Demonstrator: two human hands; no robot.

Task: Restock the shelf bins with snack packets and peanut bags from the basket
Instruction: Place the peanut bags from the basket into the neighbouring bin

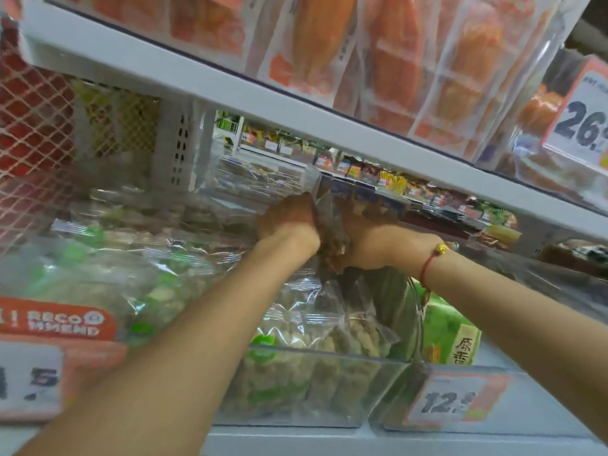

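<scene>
Both my hands reach deep into the middle shelf above a clear plastic bin [329, 409] filled with clear peanut bags. My left hand [289, 222] and my right hand [381, 245] grip one upright clear peanut bag [330, 232] between them, at the back of the bin's stack. More peanut bags [316, 330] with green dots lie in front, stacked flat in the bin. The basket is out of view.
A pile of similar green-dotted bags [131, 278] fills the shelf to the left. A green packet [450, 334] stands right of the bin. Price tags [457, 399] hang on the shelf edge. The upper shelf [230, 87] with orange packets overhangs closely.
</scene>
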